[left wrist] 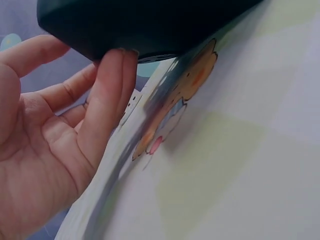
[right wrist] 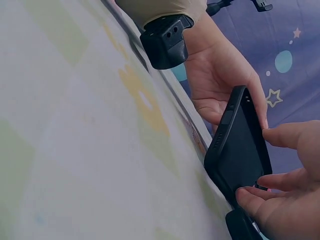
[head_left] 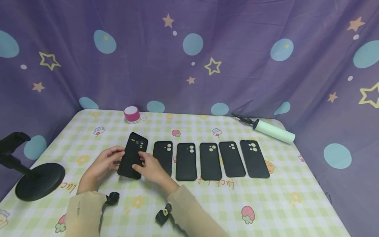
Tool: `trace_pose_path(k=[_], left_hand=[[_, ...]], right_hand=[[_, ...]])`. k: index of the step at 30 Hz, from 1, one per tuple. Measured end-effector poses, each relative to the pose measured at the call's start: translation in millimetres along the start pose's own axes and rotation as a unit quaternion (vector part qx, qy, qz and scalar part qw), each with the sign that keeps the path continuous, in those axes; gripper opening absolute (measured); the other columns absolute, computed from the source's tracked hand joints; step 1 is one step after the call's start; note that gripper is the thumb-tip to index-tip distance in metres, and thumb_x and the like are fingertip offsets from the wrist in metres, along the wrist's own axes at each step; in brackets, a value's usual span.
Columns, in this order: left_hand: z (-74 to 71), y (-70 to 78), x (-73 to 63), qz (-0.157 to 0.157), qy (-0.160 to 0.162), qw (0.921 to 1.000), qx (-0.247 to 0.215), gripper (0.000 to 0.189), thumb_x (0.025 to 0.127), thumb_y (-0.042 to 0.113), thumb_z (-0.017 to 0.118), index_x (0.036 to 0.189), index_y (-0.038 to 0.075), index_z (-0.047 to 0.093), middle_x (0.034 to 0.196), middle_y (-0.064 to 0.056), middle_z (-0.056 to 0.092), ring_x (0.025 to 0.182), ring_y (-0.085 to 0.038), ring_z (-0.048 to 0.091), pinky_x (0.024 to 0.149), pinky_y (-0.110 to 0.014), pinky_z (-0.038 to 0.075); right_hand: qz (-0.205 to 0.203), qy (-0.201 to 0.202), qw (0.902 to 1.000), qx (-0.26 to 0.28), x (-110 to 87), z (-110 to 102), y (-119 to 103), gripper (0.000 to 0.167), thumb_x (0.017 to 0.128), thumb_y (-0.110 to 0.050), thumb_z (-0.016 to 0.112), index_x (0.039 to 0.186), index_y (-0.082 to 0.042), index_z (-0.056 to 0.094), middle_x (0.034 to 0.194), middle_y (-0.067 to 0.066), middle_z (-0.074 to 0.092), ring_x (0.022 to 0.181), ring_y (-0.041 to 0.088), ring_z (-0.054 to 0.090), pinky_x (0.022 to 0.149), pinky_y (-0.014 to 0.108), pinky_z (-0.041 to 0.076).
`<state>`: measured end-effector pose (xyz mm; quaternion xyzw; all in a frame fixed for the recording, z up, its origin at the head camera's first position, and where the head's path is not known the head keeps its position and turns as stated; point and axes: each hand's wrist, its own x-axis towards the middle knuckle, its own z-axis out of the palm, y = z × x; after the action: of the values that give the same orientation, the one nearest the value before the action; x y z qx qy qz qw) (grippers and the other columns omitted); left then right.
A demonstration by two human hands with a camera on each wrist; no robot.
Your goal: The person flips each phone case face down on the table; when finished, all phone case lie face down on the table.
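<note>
Between both hands, a black phone case (head_left: 130, 161) is held tilted at the left end of a row, its camera cutouts toward the far end. The left hand (head_left: 104, 163) holds its left edge; in the left wrist view, the fingertips (left wrist: 111, 67) meet the case's edge. Opposite, the right hand (head_left: 151, 167) pinches the right edge, thumb toward the near end. The right wrist view shows the hollow inner side of the case (right wrist: 239, 155), with the right hand's fingers (right wrist: 282, 180) at its rim and the left hand (right wrist: 220, 70) behind it.
Several black phone cases (head_left: 186, 164) lie side by side to the right. A pink-and-white round container (head_left: 132, 115) stands at the back left, and a pale green hand pump (head_left: 273, 131) lies at the back right. A black round-based stand (head_left: 41, 182) occupies the left edge.
</note>
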<state>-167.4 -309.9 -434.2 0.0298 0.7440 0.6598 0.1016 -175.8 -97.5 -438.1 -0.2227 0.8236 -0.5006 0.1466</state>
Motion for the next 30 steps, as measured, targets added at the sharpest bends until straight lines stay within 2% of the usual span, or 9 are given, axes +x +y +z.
trace_pose_path(k=[5,9,14,18,21,25,30], left_hand=[[1.1,-3.5,1.2,0.029,-0.021,0.9985,-0.042,0.017,0.103,0.015,0.046,0.106,0.022,0.061,0.099,0.015,0.070,0.088,-0.003,0.067,0.067,-0.027,0.060],[4.4,-4.3,3.3,0.051,-0.037,0.9969,-0.048,0.019,0.103,0.014,0.045,0.109,0.020,0.061,0.101,0.013,0.070,0.090,-0.003,0.067,0.067,-0.027,0.060],[9.0,-4.1,6.2,0.062,-0.043,0.9965,-0.037,0.017,0.102,0.012,0.046,0.113,0.017,0.059,0.101,0.009,0.066,0.087,-0.005,0.066,0.063,-0.027,0.059],[11.1,-3.7,7.2,0.064,-0.043,0.9968,-0.020,0.020,0.101,0.009,0.047,0.112,0.021,0.058,0.099,0.009,0.063,0.081,-0.006,0.065,0.060,-0.026,0.058],[12.1,-3.1,7.9,0.054,-0.042,0.9977,-0.001,0.020,0.101,0.010,0.048,0.111,0.024,0.059,0.099,0.010,0.062,0.081,-0.006,0.065,0.059,-0.026,0.058],[13.7,-2.3,9.8,0.035,-0.039,0.9984,0.023,0.018,0.100,0.014,0.050,0.111,0.026,0.058,0.100,0.011,0.061,0.084,-0.006,0.066,0.062,-0.028,0.059],[14.9,-3.7,11.3,0.031,-0.046,0.9979,0.034,0.018,0.100,0.013,0.051,0.112,0.025,0.059,0.101,0.008,0.061,0.085,-0.008,0.068,0.063,-0.030,0.060]], right_hand=[[0.005,0.005,0.9996,0.026,-0.3,0,0,0.053,0.095,-0.024,0.060,0.142,-0.003,0.046,0.140,0.013,0.054,0.124,0.019,0.058,0.098,0.017,0.048],[0.011,0.013,0.9988,0.046,0.9,1,1,0.052,0.096,-0.028,0.058,0.141,-0.006,0.046,0.141,0.011,0.054,0.125,0.018,0.057,0.100,0.020,0.048],[0.016,0.025,0.9976,0.062,2.0,1,2,0.051,0.096,-0.032,0.057,0.141,-0.008,0.047,0.140,0.010,0.056,0.125,0.019,0.058,0.099,0.024,0.050],[0.016,0.030,0.9963,0.078,1.2,1,1,0.051,0.097,-0.032,0.057,0.140,-0.007,0.048,0.138,0.011,0.057,0.124,0.021,0.059,0.097,0.025,0.051],[0.023,0.031,0.9943,0.099,0.9,2,0,0.051,0.097,-0.034,0.057,0.139,-0.008,0.048,0.136,0.011,0.058,0.122,0.020,0.060,0.094,0.023,0.052],[0.033,0.028,0.9855,0.164,1.7,4,-1,0.051,0.097,-0.032,0.058,0.139,-0.007,0.048,0.134,0.012,0.058,0.119,0.019,0.062,0.089,0.023,0.055],[0.042,0.022,0.9694,0.241,2.8,5,-2,0.049,0.097,-0.026,0.058,0.138,-0.003,0.046,0.131,0.014,0.058,0.116,0.022,0.063,0.087,0.031,0.058]])
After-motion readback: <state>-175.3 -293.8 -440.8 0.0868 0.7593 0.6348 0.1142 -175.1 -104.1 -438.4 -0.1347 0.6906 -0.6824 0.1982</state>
